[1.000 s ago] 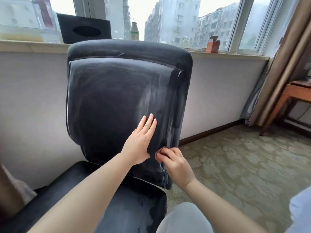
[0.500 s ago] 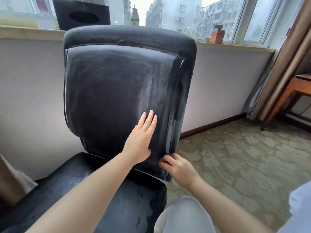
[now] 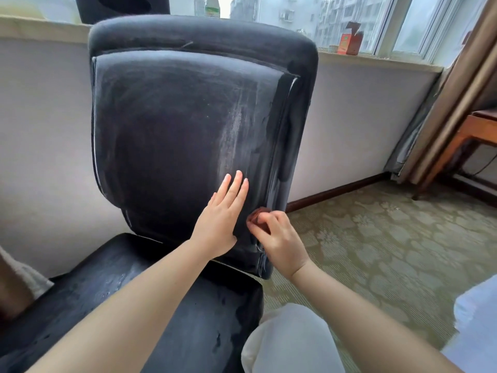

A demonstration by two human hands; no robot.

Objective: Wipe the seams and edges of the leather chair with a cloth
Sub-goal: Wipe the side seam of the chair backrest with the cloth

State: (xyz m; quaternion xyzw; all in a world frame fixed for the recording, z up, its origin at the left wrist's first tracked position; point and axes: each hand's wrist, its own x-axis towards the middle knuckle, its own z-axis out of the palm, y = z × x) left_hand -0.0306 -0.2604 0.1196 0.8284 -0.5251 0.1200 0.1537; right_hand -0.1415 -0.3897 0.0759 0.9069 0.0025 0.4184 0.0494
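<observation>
A black leather chair [image 3: 172,125] fills the middle of the head view, its backrest upright and its seat at lower left. My left hand [image 3: 219,219] presses flat on the lower right of the backrest, fingers straight. Just to its right, my right hand [image 3: 279,243] pinches a small reddish-brown cloth [image 3: 255,216] against the backrest's right side seam near the bottom. Most of the cloth is hidden under my fingers.
A windowsill runs behind the chair with a black box [image 3: 121,6], a bottle [image 3: 212,6] and an orange carton [image 3: 349,39]. Patterned carpet [image 3: 376,251] lies to the right. A wooden table [image 3: 478,130] and curtain stand at far right. My knee [image 3: 290,337] is below.
My right hand with the cloth dipped lower along the right seam, then came back up a little. The left hand stayed flat on the backrest. The view has tilted down slightly.
</observation>
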